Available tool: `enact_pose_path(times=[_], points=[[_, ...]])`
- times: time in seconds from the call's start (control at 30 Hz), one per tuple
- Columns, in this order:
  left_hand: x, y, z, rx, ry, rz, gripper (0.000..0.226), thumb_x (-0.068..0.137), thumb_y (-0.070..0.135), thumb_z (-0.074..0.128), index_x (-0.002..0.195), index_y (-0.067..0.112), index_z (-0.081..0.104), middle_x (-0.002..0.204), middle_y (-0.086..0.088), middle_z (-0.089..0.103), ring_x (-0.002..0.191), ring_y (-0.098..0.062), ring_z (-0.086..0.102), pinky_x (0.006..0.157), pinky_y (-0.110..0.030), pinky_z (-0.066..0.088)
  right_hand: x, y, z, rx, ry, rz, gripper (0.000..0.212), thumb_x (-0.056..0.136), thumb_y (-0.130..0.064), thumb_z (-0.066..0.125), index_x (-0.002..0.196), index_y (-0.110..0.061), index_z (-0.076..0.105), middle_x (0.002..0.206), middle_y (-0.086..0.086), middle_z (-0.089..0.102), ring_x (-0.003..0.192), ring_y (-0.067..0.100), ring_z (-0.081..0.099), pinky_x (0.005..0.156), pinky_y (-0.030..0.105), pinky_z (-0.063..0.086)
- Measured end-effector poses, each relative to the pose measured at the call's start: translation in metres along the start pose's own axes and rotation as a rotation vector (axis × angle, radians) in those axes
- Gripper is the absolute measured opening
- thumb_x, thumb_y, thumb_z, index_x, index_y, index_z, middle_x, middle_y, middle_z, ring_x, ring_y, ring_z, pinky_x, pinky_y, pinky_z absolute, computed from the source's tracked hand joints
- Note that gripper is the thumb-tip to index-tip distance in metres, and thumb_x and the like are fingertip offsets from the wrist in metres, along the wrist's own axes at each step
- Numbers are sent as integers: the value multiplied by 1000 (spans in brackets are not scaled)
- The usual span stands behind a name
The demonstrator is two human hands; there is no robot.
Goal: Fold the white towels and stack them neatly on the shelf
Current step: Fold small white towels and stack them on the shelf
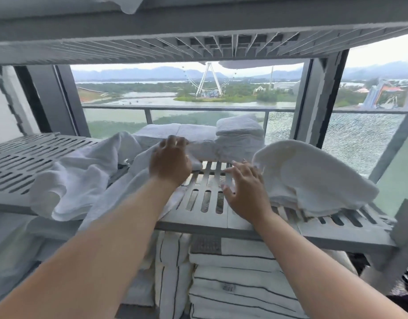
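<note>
A grey slatted shelf [205, 199] runs across the middle of the view. Loose, crumpled white towels [74, 180] lie on its left half. My left hand [169, 161] reaches over them, its fingers curled down onto the edge of a folded white towel [198, 148] at the back. A stack of folded white towels [240, 132] stands behind it. My right hand [243, 192] hovers with spread fingers over the bare slats, beside a loosely folded white towel [313, 178] on the right.
An upper slatted shelf [198, 44] hangs close overhead. Below, folded white towels with dark stripes [233, 279] fill the lower shelf. Grey uprights [318, 100] frame a window with a balcony railing [198, 108] behind the shelving.
</note>
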State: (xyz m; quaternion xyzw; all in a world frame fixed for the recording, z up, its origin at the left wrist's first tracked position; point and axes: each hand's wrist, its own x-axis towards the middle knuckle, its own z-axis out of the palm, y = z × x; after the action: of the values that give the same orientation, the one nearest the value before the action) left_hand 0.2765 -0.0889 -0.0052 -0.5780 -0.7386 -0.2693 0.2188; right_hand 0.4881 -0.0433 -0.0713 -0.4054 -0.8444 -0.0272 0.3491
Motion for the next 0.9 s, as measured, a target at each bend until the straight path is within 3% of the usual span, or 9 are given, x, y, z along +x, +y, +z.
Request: enact_pose_path(times=[0.1, 0.17, 0.23, 0.4, 0.53, 0.6, 0.73, 0.83, 0.9], points=[[-5, -55, -4, 106, -136, -304, 61, 93, 52, 44, 140, 14, 36, 135, -20, 48, 121, -41, 50, 96, -52, 46, 10, -34, 20, 34, -8, -48, 41, 92, -40, 61, 128, -20, 58, 142, 4, 52, 144, 27, 33, 120, 45, 21], [-7, -85, -2, -17, -371, -522, 94, 84, 76, 44, 154, 19, 20, 148, -21, 39, 132, -42, 44, 105, -55, 41, 16, -55, 31, 72, 2, -48, 39, 92, -38, 62, 127, -21, 58, 139, 3, 53, 143, 27, 35, 118, 46, 25], [-8, -99, 5, -226, -500, -572, 102, 80, 79, 48, 159, 27, 10, 157, -16, 35, 140, -39, 39, 113, -53, 33, 23, -77, 39, 121, 31, -28, 36, 93, -36, 61, 125, -21, 59, 137, 4, 56, 140, 27, 38, 116, 47, 29], [4, -80, 30, -305, -642, -354, 92, 86, 77, 37, 160, 31, 9, 159, -14, 34, 147, -38, 29, 120, -53, 20, 45, -119, 45, 258, 181, 77, 31, 93, -27, 56, 123, -20, 59, 130, 4, 59, 129, 25, 47, 107, 46, 38], [4, -54, 42, -417, -700, -123, 95, 79, 76, 25, 159, 24, 19, 159, -12, 36, 145, -34, 34, 120, -50, 21, 61, -134, 34, 232, 402, 223, 27, 94, -26, 48, 119, -20, 58, 119, 3, 63, 116, 25, 52, 98, 42, 43], [1, -43, 44, -527, -720, -5, 97, 71, 71, 21, 154, 21, 32, 153, -12, 45, 140, -34, 42, 117, -48, 29, 64, -137, 32, 221, 436, 330, 25, 96, -25, 49, 119, -21, 59, 120, 4, 63, 118, 26, 52, 99, 43, 41], [-1, -33, 48, -711, -754, 127, 68, 82, 54, 42, 139, 19, 52, 134, -9, 62, 126, -29, 55, 106, -45, 44, 62, -134, 37, 234, 450, 486, 24, 98, -21, 47, 118, -18, 60, 120, 6, 64, 119, 25, 54, 102, 43, 39], [-6, -25, 48, -736, -790, 277, 51, 94, 44, 47, 135, 15, 57, 134, -11, 62, 126, -29, 55, 106, -43, 42, 59, -127, 37, 300, 483, 619, 24, 100, -18, 44, 113, -15, 63, 116, 6, 68, 113, 26, 57, 100, 40, 40], [-7, -28, 46, -772, -817, 268, 42, 101, 42, 47, 134, 18, 58, 134, -9, 61, 125, -27, 55, 104, -38, 41, 57, -117, 33, 305, 450, 714, 28, 100, -18, 41, 108, -17, 67, 112, 5, 70, 109, 28, 59, 95, 37, 41]])
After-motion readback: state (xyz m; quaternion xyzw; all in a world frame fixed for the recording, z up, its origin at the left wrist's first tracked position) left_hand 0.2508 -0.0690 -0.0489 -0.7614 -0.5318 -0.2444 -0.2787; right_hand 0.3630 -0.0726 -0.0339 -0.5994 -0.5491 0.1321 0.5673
